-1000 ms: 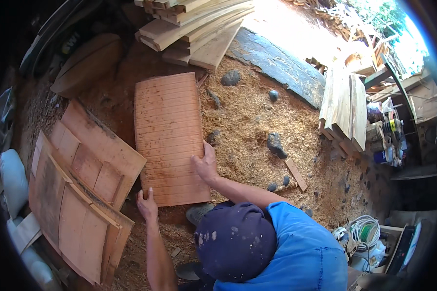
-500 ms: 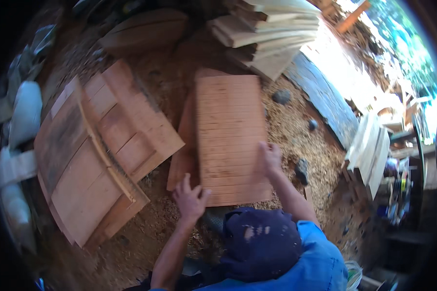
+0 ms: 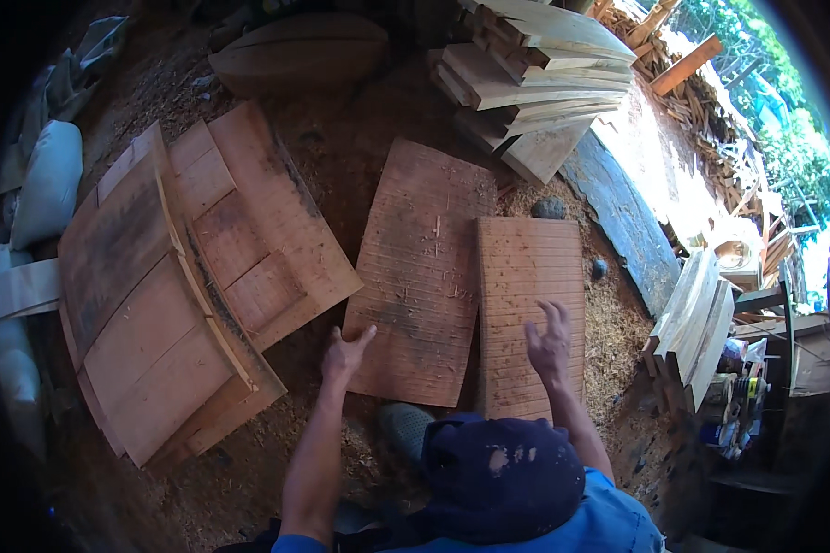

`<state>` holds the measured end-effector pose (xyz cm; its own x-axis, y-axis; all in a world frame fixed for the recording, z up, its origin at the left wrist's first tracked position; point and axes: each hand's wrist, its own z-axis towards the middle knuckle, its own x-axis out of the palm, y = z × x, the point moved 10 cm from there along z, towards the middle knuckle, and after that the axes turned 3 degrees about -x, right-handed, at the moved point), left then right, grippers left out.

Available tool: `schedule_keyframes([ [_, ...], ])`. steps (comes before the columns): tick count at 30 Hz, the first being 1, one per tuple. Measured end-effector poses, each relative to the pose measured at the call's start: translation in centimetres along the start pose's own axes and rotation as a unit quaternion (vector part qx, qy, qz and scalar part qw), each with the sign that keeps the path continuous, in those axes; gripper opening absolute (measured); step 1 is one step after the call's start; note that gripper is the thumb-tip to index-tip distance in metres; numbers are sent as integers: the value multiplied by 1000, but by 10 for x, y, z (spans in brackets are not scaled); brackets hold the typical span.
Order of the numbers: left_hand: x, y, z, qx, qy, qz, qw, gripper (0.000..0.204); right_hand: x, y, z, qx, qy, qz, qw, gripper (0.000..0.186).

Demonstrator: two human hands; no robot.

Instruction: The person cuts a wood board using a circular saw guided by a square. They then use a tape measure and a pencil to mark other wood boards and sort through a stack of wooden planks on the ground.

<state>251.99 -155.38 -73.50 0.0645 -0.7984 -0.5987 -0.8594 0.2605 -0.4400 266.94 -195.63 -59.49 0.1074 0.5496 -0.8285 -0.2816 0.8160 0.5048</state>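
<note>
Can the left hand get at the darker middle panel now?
Likely yes: the left hand is open at the lower left edge of the darker middle panel, and nothing visible blocks it.

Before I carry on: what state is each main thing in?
Dark reddish-brown, grooved, rectangular wooden panel: lying on the ground, strewn with shavings.
Orange-brown, grooved, rectangular wooden panel: lying alongside, spotted.
Bare left hand: open, at the dark panel's edge; contact unclear.
Bare right hand: open, over the orange-brown panel; contact unclear.
Reddish-brown framed wooden panels: piled together.
Pale, long wooden planks: stacked unevenly.
</note>
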Motion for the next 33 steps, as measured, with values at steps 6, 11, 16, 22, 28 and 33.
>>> schedule_keyframes([
  [6,-10,-23,-24,148,57,-39,987,100,48,181,86,-289,140,-28,946,51],
  [11,30,-5,-40,134,122,-190,965,73,128,278,107,-503,218,-118,828,62],
  [16,49,-46,-81,202,70,-173,961,71,177,265,103,-618,245,-244,706,51],
  [22,4,-91,-145,222,104,-178,953,59,170,279,121,-606,398,-403,558,9],
  [28,-82,-137,-216,462,126,1,878,73,30,328,130,-579,415,-185,677,16],
  [33,-284,-31,-213,262,237,-203,913,48,-53,460,78,-604,383,-148,683,31],
])
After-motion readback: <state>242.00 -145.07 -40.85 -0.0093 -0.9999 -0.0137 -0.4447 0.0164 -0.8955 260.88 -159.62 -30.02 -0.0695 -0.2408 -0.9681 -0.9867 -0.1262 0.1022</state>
